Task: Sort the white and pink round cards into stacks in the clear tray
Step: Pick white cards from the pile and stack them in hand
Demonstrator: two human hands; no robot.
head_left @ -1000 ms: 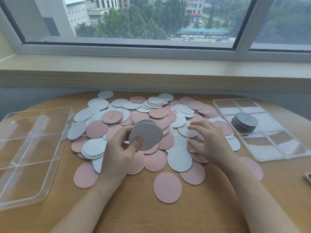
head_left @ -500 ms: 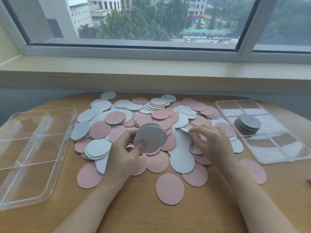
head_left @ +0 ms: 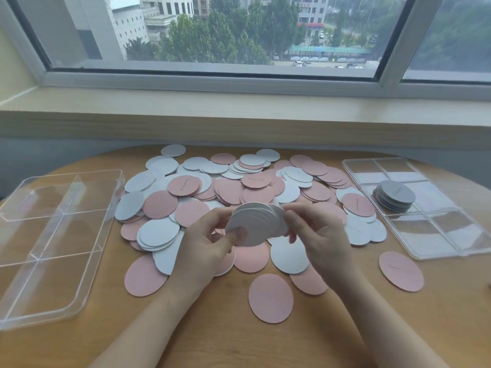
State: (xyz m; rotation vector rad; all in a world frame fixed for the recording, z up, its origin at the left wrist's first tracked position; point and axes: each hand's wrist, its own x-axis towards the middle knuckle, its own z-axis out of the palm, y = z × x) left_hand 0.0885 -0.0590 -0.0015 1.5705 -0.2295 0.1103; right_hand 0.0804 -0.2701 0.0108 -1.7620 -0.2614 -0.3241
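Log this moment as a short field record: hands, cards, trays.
left hand: grips a fanned bunch of white cards, thumb on the front card
right hand: fingertips pinch the bunch's right edge
loose cards: mixed pile of pink and white cards spread over the wooden table
right tray: flat, clear, divided; one stack of white cards in a middle compartment
left tray: clear, deeper, divided, holds no cards
pink stacks in trays: none
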